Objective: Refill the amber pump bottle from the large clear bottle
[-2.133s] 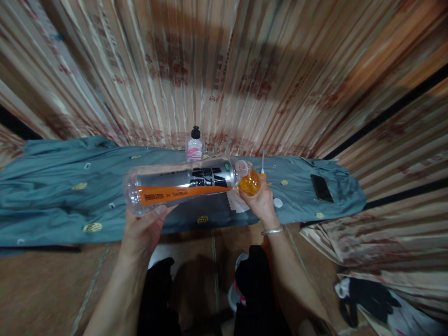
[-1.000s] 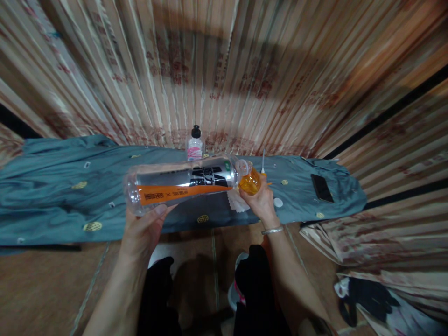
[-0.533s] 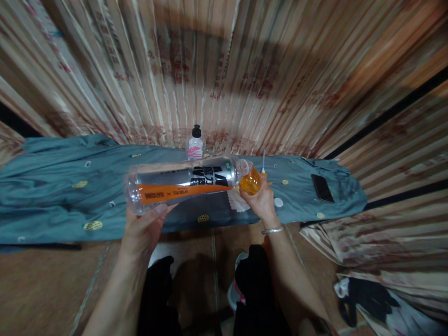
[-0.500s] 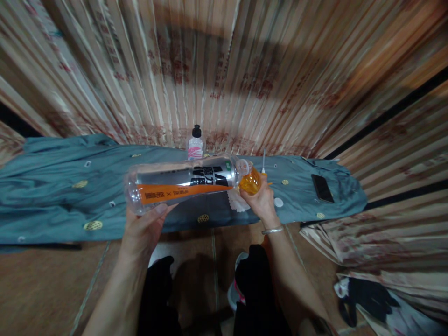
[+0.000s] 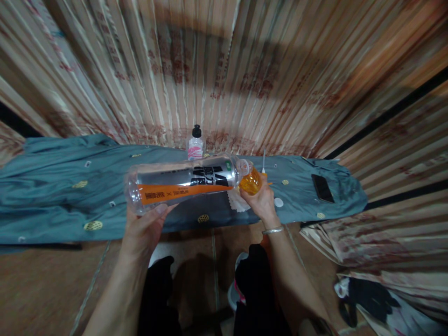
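Note:
My left hand is closed around the lower part of a large clear plastic bottle with a silver, black and orange label. The bottle lies nearly level in the air, its uncapped-looking neck pointing right. My right hand grips a small clear container of orange liquid, close against the bottle's mouth; its exact shape is partly hidden by the fingers. Beneath them a white tissue rests on the cloth. Just right of my right hand is a small white round cap-like disc.
A teal patterned cloth covers the narrow table. A small black-capped bottle with a pink label stands at the back. To the right lies a dark phone. Behind hangs a striped curtain. A thin white stick-like item stands behind my right hand.

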Demonstrator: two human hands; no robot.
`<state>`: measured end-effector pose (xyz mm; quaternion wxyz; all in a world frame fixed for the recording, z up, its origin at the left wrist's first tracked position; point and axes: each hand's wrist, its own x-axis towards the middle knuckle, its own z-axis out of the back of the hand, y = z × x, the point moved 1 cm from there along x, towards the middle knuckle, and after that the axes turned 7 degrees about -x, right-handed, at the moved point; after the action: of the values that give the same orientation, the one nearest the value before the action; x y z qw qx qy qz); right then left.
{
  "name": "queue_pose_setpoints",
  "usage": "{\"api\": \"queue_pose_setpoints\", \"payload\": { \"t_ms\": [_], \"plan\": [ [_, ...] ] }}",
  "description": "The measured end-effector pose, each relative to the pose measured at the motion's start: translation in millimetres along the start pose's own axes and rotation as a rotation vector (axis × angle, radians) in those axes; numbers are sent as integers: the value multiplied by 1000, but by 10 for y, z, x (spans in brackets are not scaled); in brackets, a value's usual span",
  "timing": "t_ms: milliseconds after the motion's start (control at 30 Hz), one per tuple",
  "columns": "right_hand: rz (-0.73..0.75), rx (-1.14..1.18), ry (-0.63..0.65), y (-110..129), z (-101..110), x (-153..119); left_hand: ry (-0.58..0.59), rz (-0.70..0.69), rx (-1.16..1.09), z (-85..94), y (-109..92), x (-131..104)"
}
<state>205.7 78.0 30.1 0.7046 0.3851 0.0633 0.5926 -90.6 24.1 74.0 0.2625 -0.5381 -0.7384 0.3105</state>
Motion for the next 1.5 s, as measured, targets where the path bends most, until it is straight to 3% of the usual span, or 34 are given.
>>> {"api": "queue_pose_setpoints", "payload": {
  "t_ms": [433, 1133, 1500],
  "plan": [
    [24, -27, -4, -26, -6, 3, 56, -6, 41, 6, 2, 2],
    [10, -13, 6, -2, 7, 6, 11, -11, 11, 6, 6, 1],
    [4, 9, 2, -3, 0, 13, 78, -26, 18, 17, 5, 18]
  ]
}}
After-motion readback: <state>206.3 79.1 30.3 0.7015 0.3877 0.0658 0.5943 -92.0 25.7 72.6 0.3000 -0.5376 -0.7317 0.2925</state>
